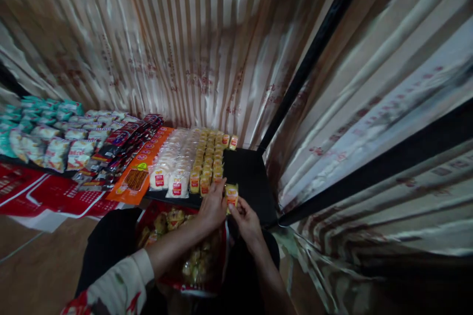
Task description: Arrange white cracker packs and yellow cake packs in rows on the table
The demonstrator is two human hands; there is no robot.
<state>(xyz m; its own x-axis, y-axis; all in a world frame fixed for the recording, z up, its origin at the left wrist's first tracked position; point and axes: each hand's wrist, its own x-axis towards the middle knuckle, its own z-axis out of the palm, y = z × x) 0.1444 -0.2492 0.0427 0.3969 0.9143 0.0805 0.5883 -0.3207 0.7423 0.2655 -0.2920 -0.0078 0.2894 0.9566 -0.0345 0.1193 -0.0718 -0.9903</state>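
Observation:
A small yellow snack packet (232, 194) with a red-and-white label stands upright at the front of the black shelf. My right hand (247, 219) pinches its lower right edge between thumb and fingers. On the packet's other side, my left hand (212, 207) is closed against its left edge, the fingertips partly hidden. Beside them run rows of matching yellow packets (206, 170), lined up front to back. Below my forearms, an open red bag (223, 256) in my lap holds more yellow-wrapped packets (195, 267).
White packets (177, 183), an orange snack bag (133, 179), dark bags (120, 143), white pouches (57, 152) and teal packets (70, 107) fill the shelf leftward. The black shelf (247, 172) ends at a slanted black pole (295, 93). Striped plastic sheeting (207, 49) hangs behind.

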